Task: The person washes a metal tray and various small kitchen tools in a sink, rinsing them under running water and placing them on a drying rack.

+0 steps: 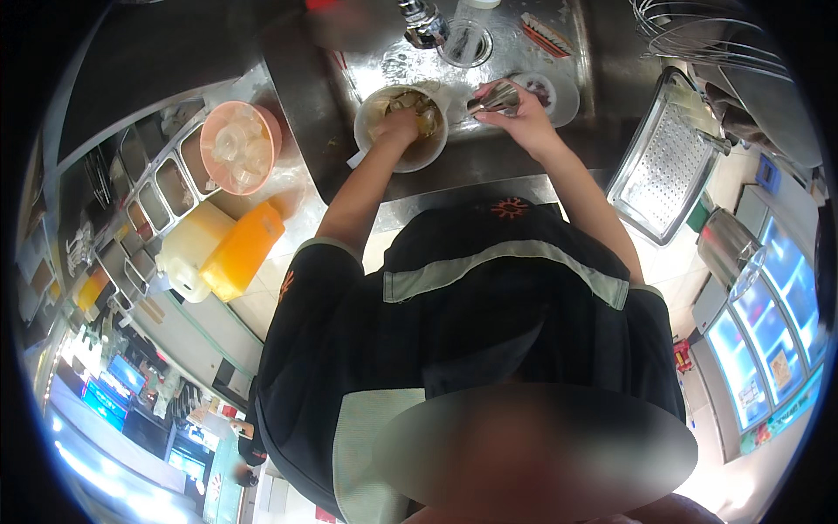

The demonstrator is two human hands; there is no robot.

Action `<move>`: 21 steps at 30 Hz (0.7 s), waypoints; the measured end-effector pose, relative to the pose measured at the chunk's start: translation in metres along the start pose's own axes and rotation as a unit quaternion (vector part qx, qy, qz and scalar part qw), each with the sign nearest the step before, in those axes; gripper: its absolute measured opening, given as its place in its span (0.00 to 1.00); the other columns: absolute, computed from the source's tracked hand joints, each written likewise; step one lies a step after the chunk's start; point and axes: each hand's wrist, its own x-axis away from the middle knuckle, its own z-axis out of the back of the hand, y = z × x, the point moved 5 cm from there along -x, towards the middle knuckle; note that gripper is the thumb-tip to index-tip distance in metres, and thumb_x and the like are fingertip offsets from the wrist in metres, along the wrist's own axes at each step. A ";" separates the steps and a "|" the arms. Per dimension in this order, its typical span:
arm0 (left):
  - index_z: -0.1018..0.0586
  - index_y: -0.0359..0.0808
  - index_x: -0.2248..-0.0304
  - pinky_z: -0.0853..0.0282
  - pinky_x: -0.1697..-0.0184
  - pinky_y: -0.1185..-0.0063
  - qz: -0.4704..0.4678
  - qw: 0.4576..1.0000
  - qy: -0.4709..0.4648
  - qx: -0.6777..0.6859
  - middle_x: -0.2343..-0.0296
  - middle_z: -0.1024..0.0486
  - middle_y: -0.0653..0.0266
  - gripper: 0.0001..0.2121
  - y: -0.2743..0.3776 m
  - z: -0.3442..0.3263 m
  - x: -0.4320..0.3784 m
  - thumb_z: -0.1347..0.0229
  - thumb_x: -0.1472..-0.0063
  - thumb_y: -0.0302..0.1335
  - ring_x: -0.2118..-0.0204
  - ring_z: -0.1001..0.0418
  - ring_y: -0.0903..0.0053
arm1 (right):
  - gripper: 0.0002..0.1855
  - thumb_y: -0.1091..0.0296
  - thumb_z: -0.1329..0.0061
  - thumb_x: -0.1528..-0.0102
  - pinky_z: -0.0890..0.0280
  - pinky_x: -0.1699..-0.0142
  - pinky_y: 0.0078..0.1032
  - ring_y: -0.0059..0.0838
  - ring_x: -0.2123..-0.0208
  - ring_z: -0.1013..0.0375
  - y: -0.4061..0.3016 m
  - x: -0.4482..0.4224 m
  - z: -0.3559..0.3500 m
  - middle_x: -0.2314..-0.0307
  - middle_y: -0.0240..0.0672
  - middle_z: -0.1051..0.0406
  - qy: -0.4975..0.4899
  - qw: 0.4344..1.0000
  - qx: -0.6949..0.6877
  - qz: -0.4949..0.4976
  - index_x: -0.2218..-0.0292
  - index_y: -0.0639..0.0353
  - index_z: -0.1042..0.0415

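My left hand (396, 124) reaches down into a white plastic container (437, 147) in the sink (366, 72). Several metal pieces, perhaps small cups, lie in that container, and my fingers are hidden among them. To the right, my right hand (520, 114) grips a shiny metal jigger (495, 98), held tilted above the sink floor. Just behind this hand is a translucent white container (568, 101) with dark contents that I cannot make out. A faucet (425, 26) hangs over the sink beyond both hands, near the round drain (484, 49).
A brush (546, 36) lies at the sink's back right. A pink tub (272, 134) of clear plastic pieces, an orange jug (242, 252) and a pale jug (190, 245) stand left. Right are a perforated metal tray (674, 154) and a whisk (713, 42). Another person (251, 449) is far off, lower left.
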 end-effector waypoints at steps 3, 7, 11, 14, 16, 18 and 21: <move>0.28 0.37 0.62 0.33 0.61 0.71 -0.043 0.996 -0.018 -0.071 0.64 0.28 0.56 0.13 0.004 -0.019 -0.014 0.59 0.46 0.25 0.60 0.30 0.65 | 0.18 0.77 0.50 0.60 0.44 0.57 0.28 0.33 0.64 0.36 -0.052 0.016 -0.006 0.69 0.30 0.31 0.108 0.873 0.403 0.251 0.64 0.53 0.32; 0.28 0.38 0.64 0.34 0.60 0.70 -0.129 0.981 -0.006 -0.144 0.64 0.28 0.56 0.12 0.006 -0.038 -0.030 0.61 0.44 0.26 0.61 0.29 0.65 | 0.20 0.78 0.53 0.63 0.45 0.57 0.30 0.32 0.64 0.37 -0.054 0.026 -0.001 0.66 0.31 0.33 0.171 0.742 0.546 0.348 0.64 0.51 0.32; 0.25 0.39 0.67 0.30 0.65 0.71 -0.190 0.956 0.019 -0.224 0.69 0.25 0.59 0.11 0.001 -0.056 -0.047 0.59 0.45 0.26 0.66 0.26 0.68 | 0.17 0.74 0.56 0.58 0.46 0.53 0.31 0.38 0.57 0.40 0.000 0.011 0.014 0.65 0.38 0.36 0.024 0.675 0.737 0.013 0.63 0.60 0.35; 0.24 0.39 0.69 0.30 0.66 0.72 -0.201 0.954 -0.013 -0.221 0.70 0.25 0.60 0.10 0.011 -0.056 -0.046 0.58 0.46 0.26 0.67 0.26 0.69 | 0.18 0.73 0.58 0.57 0.43 0.55 0.32 0.39 0.59 0.38 0.004 0.013 0.012 0.66 0.42 0.36 0.046 0.705 0.707 -0.007 0.62 0.64 0.38; 0.23 0.38 0.72 0.30 0.67 0.72 -0.237 0.933 -0.038 -0.268 0.71 0.25 0.59 0.10 0.011 -0.057 -0.044 0.57 0.47 0.26 0.68 0.26 0.69 | 0.17 0.74 0.59 0.57 0.41 0.57 0.31 0.38 0.60 0.37 0.000 0.015 0.010 0.67 0.42 0.36 0.069 0.743 0.665 -0.014 0.62 0.64 0.38; 0.23 0.38 0.73 0.30 0.67 0.72 -0.251 0.924 -0.024 -0.287 0.71 0.25 0.58 0.10 0.009 -0.061 -0.045 0.57 0.47 0.25 0.68 0.25 0.69 | 0.16 0.74 0.59 0.57 0.41 0.58 0.28 0.35 0.63 0.35 -0.016 0.016 0.001 0.68 0.40 0.36 0.047 0.746 0.664 0.026 0.63 0.64 0.37; 0.22 0.38 0.75 0.29 0.67 0.73 -0.264 0.917 -0.016 -0.298 0.73 0.25 0.57 0.10 0.005 -0.060 -0.042 0.57 0.48 0.25 0.69 0.25 0.70 | 0.15 0.73 0.59 0.57 0.42 0.59 0.29 0.34 0.65 0.36 -0.046 0.030 -0.011 0.70 0.38 0.36 -0.001 0.720 0.633 0.285 0.64 0.63 0.37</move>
